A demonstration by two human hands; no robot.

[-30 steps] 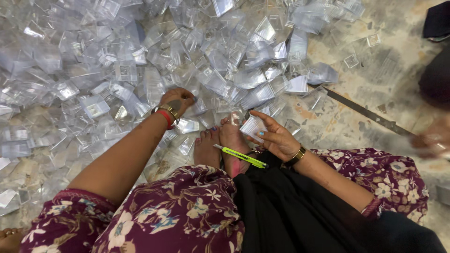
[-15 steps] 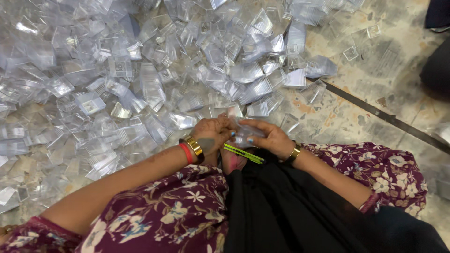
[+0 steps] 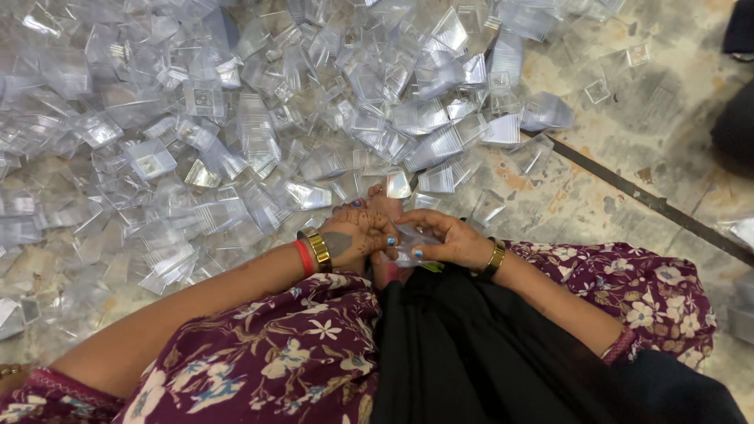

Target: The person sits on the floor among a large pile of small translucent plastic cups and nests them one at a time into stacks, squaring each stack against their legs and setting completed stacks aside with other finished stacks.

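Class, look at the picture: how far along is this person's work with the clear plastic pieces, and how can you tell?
Done: no finished stack or set-aside batch is visible. In hand: the left hand and right hand meet over one small clear piece above the lap. Left: a large loose heap of clear plastic pieces covers the floor, so most appears untouched.

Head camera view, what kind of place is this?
Probably an informal workshop floor for hand assembly or sorting: a big heap of clear plastic boxes covers a worn stone floor, and both hands, left hand and right hand, hold one clear piece.
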